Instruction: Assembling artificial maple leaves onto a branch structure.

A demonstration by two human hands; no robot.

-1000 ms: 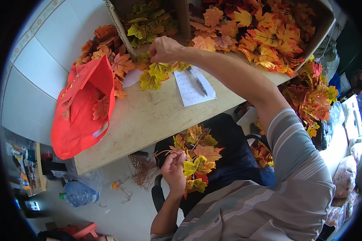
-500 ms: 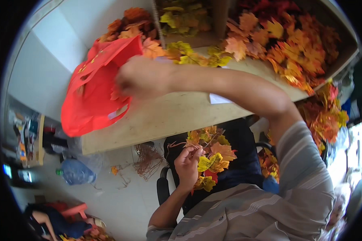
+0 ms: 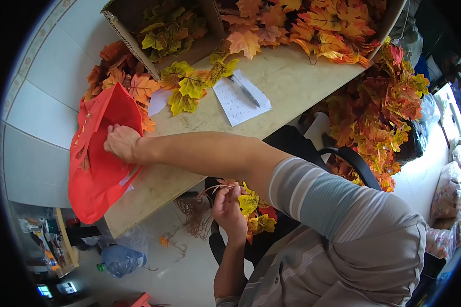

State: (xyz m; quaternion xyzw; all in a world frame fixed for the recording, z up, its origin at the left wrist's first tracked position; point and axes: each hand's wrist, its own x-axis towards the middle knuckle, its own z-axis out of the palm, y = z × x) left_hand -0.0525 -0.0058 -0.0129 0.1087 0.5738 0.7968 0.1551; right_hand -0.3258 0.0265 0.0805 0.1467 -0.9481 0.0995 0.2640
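My left hand [image 3: 229, 211] is closed in a pinch over my lap. Between its fingertips is the thin brownish stem of an artificial maple leaf garland [image 3: 261, 223], whose yellow, red and orange leaves hang beside the palm, partly hidden behind my right arm. My right arm stretches across to the far left, where my right hand [image 3: 122, 143] dips into the mouth of a red cloth bag [image 3: 100, 189]. The fingers there are curled and partly out of sight, and what they hold, if anything, cannot be made out. The bag slumps over the table's left end.
On the wooden table [image 3: 287, 84] lie a written paper slip [image 3: 233, 110], a pen [image 3: 247, 92] and yellow-green leaves [image 3: 192, 84]. Cardboard boxes [image 3: 130, 51] of leaves stand behind. A leaf heap [image 3: 363, 117] is at right; a blue plastic jug [image 3: 123, 260] lies on the floor.
My view has swung rightward, showing more of the paper and pen. My right hand has gone deeper into the red bag. The left hand keeps its pinch on the garland.
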